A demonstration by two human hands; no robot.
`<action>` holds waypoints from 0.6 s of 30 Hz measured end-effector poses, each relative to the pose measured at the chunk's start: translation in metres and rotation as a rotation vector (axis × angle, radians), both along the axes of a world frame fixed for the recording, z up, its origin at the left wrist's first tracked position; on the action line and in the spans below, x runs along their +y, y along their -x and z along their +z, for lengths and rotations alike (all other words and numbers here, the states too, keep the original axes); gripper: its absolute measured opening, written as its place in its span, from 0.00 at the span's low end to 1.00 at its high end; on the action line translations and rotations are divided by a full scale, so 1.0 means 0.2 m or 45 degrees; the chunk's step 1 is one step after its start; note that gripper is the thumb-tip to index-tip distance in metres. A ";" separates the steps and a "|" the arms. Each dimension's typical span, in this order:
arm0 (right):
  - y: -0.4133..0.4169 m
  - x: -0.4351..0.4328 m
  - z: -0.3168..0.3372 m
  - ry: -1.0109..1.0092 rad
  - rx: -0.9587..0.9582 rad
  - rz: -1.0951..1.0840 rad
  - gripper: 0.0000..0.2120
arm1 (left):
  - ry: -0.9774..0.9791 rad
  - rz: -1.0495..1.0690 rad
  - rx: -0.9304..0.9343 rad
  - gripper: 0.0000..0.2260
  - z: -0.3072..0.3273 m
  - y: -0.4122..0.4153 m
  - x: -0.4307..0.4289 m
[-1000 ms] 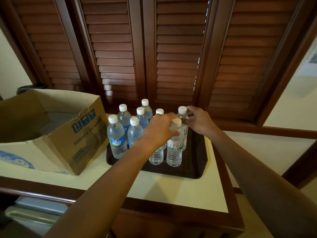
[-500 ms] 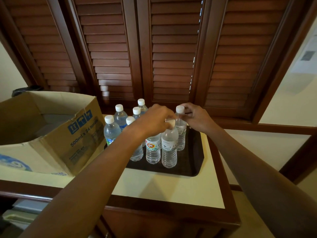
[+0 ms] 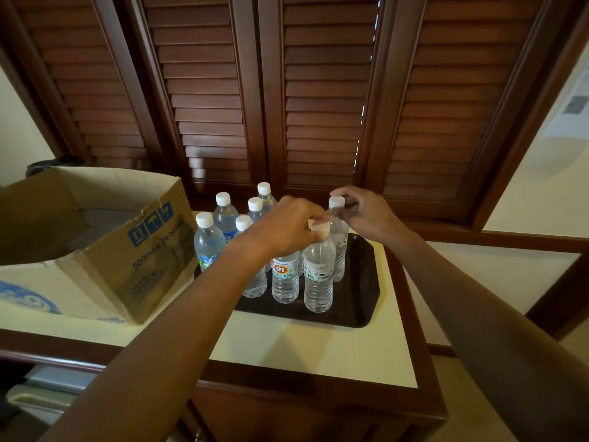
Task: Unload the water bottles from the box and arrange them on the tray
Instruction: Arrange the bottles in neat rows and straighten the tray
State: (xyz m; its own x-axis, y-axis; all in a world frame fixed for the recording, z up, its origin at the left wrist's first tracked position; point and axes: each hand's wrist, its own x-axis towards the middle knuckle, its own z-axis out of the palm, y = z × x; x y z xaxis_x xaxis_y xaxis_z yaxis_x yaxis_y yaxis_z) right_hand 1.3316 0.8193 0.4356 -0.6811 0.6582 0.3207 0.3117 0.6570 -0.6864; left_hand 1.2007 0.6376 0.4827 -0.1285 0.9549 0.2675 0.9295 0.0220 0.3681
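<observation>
Plastic bottles feel top-heavy and slick, so my left hand and right hand each pinch a cap.

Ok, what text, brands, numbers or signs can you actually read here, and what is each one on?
"500ml x 24 bottles", last word partly blurred: side of the brown cardboard box.
Blue handling pictograms, no words: same box side.
"01": red label on a clear plastic water bottle on the dark tray.
Other bottle labels, the box's small print, the paper on the right wall: too small or blurred.

Head view looks forward and down, close over the tray.
</observation>
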 end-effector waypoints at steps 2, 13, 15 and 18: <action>0.01 0.01 0.00 -0.060 -0.019 -0.086 0.16 | 0.015 0.025 0.011 0.14 0.00 0.00 0.00; 0.02 0.02 0.03 -0.187 -0.172 -0.182 0.28 | -0.078 0.060 0.027 0.24 -0.01 0.01 0.01; 0.00 0.03 0.04 -0.130 -0.170 -0.107 0.21 | -0.082 -0.005 0.008 0.23 -0.01 0.02 0.00; -0.02 0.04 0.04 -0.085 -0.140 -0.059 0.16 | -0.033 -0.050 0.033 0.15 -0.01 0.03 0.01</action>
State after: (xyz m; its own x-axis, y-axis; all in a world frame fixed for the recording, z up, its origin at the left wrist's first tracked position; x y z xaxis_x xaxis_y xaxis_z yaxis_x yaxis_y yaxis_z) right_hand 1.3357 0.8275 0.4431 -0.6839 0.6694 0.2900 0.4139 0.6834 -0.6014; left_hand 1.1950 0.6398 0.4811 -0.0835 0.9518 0.2951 0.9387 -0.0243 0.3440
